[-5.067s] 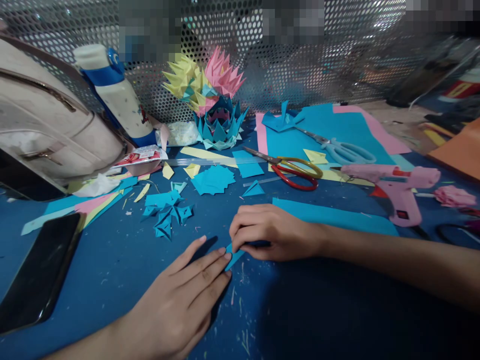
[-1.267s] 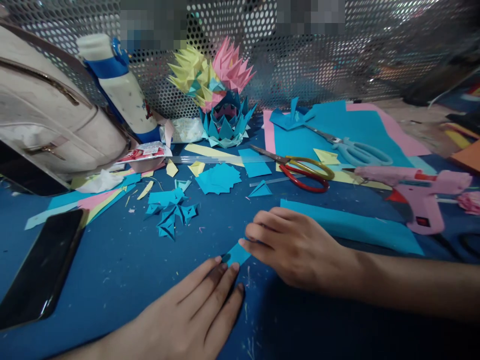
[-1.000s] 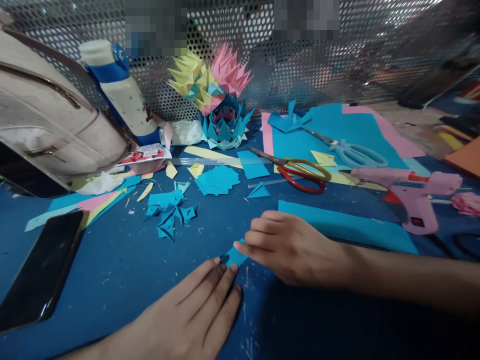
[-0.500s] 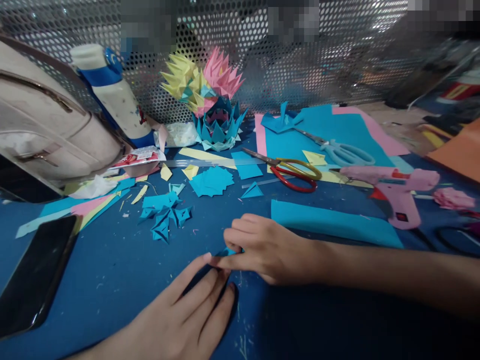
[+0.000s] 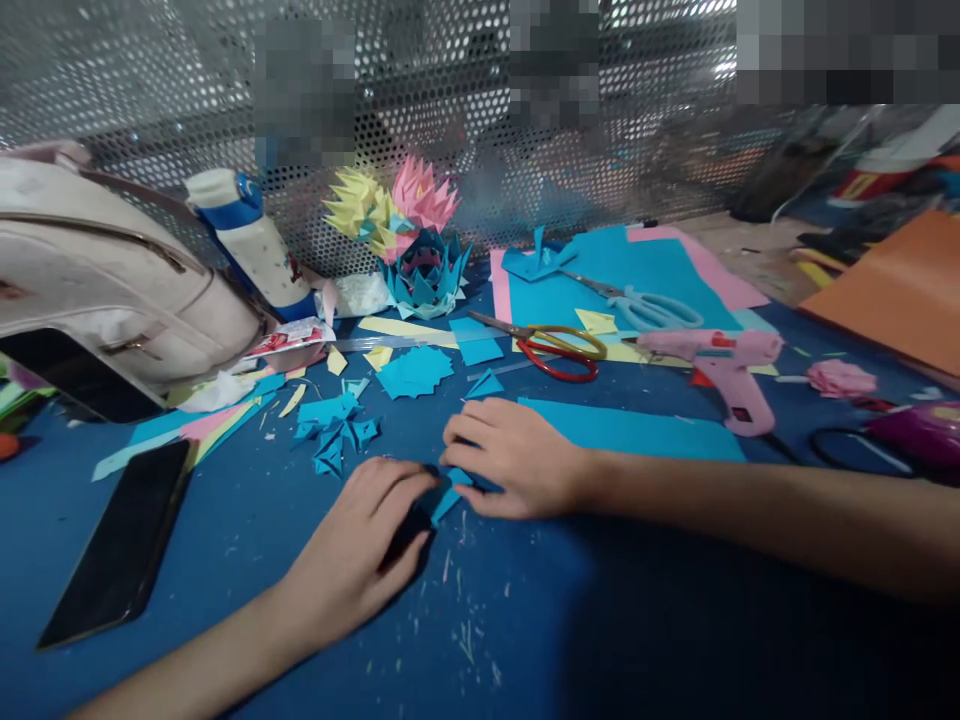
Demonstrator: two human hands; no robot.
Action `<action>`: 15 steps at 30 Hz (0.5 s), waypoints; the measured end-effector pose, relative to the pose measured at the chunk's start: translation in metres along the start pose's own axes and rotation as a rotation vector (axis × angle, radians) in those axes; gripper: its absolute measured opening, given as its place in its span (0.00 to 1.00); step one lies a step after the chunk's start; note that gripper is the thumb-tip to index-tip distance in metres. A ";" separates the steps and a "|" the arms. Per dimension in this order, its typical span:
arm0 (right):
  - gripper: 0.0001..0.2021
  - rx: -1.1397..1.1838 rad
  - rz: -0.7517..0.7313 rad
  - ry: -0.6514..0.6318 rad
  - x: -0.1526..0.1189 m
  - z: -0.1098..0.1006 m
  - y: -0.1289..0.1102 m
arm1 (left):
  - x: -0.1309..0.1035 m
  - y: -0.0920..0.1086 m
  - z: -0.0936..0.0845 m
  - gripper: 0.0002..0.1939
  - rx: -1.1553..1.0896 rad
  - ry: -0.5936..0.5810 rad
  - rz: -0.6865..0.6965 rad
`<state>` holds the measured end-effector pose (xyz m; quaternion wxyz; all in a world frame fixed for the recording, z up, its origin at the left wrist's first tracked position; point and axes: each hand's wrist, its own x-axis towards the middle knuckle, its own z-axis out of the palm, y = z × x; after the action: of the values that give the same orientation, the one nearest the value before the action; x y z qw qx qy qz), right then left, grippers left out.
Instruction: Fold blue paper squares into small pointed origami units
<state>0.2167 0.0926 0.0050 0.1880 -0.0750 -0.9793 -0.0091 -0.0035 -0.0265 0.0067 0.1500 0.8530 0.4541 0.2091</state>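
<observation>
A small blue paper piece (image 5: pixel 448 500) lies on the dark blue table between my two hands. My left hand (image 5: pixel 371 535) has its curled fingers on the paper's left side, with the fingertips partly hidden. My right hand (image 5: pixel 510 458) touches the paper from the right, its thumb at the edge and its fingers bent. Folded blue pieces (image 5: pixel 337 430) sit beyond my left hand, beside a stack of blue squares (image 5: pixel 416 372). A blue triangle (image 5: pixel 486 384) and a long blue strip (image 5: pixel 637 430) lie behind my right hand.
Red-and-yellow scissors (image 5: pixel 559 350), light blue scissors (image 5: pixel 660 308) and a pink glue gun (image 5: pixel 724 365) lie at the right. Paper flowers (image 5: pixel 424 270) stand at the back. A phone (image 5: pixel 124 540), a bottle (image 5: pixel 251 240) and a bag (image 5: pixel 112 260) are at the left.
The view has shifted, showing more at the left and right. My left hand has drawn its stretched fingers into a curl. More of the small blue paper now shows between my hands.
</observation>
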 end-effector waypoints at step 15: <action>0.11 0.301 0.104 0.047 -0.002 0.002 0.004 | 0.032 -0.003 0.010 0.05 -0.134 0.110 -0.239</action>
<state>0.2186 0.0960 0.0022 0.2201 -0.0961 -0.9597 0.1459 0.0153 0.0009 0.0041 0.2054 0.7682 0.5450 0.2660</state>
